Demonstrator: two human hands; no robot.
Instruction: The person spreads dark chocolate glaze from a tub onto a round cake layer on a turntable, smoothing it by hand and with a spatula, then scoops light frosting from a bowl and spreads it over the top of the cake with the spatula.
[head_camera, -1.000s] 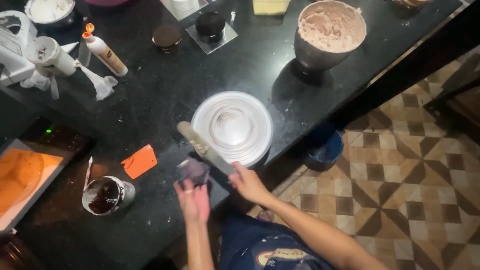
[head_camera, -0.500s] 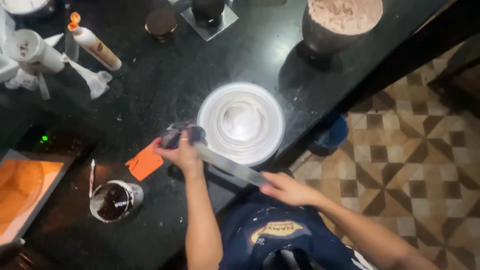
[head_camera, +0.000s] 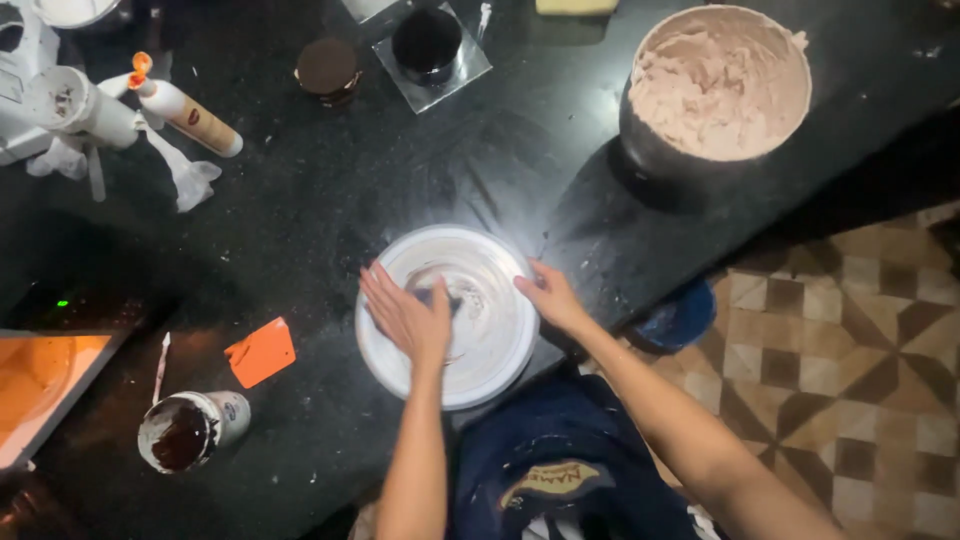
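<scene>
Pressing the left hand (head_camera: 408, 318), fingers spread flat, onto the white turntable (head_camera: 447, 315) near the desk's (head_camera: 330, 200) front edge; right hand (head_camera: 548, 296) steadying its rim, grip loose. Nothing frosted yet; cream bowl (head_camera: 716, 85) full.

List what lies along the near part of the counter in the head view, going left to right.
Orange tray → thin white stick → cup of dark sauce → orange scraper → left hand on the white round turntable → right hand at its rim.

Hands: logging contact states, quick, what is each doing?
Left hand: open, flat on the round white turntable.
Right hand: open, fingers on its rim.
</scene>
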